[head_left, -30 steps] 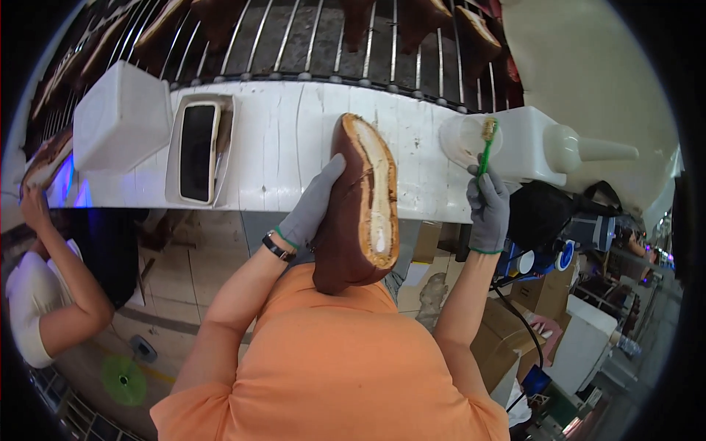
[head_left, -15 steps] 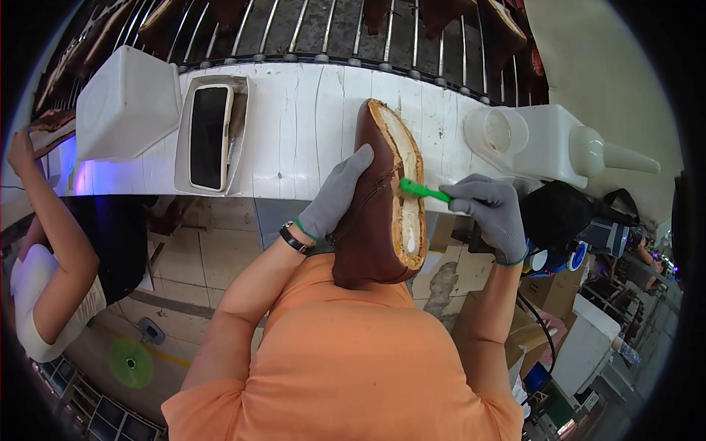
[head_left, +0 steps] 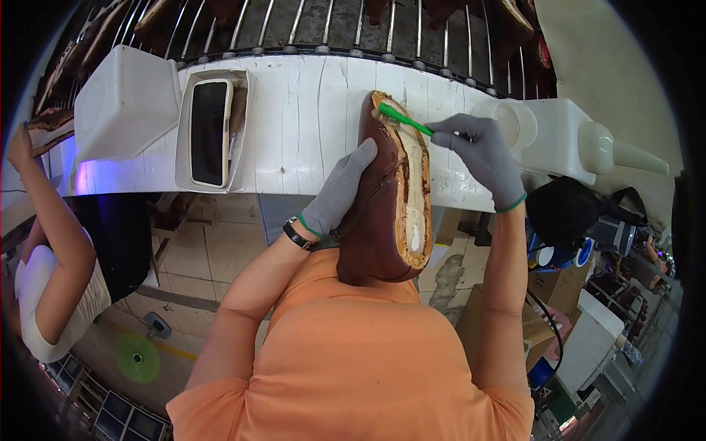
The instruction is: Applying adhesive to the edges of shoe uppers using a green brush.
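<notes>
A dark brown leather boot upper (head_left: 368, 213), its pale, tan-edged underside turned to the right, stands at the table's front edge close to my body. My left hand (head_left: 340, 184), in a grey glove, is closed around its left side with the thumb along the leather. In my gloved right hand (head_left: 478, 151) is a green-handled brush (head_left: 406, 119), pinched by the handle. The brush head touches the rim of the underside near its far end. The bristles are hard to make out.
On the white table (head_left: 294, 132) are a white container (head_left: 126, 103), a phone (head_left: 210, 132) in a white box, and a white bottle (head_left: 562, 136) with a clear cup (head_left: 515, 125). A rack of metal rollers (head_left: 331, 26) runs behind. Another person's arm (head_left: 55, 206) is at the left.
My right hand has moved away from my body, carrying the brush from the middle of the boot's underside to its far end. The left hand keeps its hold.
</notes>
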The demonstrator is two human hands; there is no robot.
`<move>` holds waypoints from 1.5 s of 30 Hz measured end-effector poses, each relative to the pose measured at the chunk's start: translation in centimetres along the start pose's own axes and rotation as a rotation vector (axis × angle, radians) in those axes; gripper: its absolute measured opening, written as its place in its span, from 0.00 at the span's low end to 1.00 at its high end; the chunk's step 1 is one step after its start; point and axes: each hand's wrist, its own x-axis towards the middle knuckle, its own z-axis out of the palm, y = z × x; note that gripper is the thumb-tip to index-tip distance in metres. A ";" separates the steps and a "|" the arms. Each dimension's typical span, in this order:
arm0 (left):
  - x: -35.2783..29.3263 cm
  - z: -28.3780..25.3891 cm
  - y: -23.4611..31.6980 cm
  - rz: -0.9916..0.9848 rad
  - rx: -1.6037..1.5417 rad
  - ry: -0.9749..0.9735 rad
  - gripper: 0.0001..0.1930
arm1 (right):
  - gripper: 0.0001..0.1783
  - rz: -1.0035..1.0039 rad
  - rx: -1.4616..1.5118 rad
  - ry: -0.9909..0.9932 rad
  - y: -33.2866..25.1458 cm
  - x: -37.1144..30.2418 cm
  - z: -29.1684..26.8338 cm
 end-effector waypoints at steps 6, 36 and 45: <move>-0.1 -0.1 0.0 -0.010 -0.016 0.003 0.37 | 0.14 -0.101 -0.188 0.113 1.0 3.6 1.1; 0.0 -0.1 0.3 -0.055 -0.016 -0.050 0.40 | 0.12 -0.123 0.250 -0.389 -1.1 -5.5 -3.2; -0.2 0.5 0.6 -0.030 -0.012 0.020 0.31 | 0.11 0.032 0.074 -0.039 -1.8 -5.1 -1.5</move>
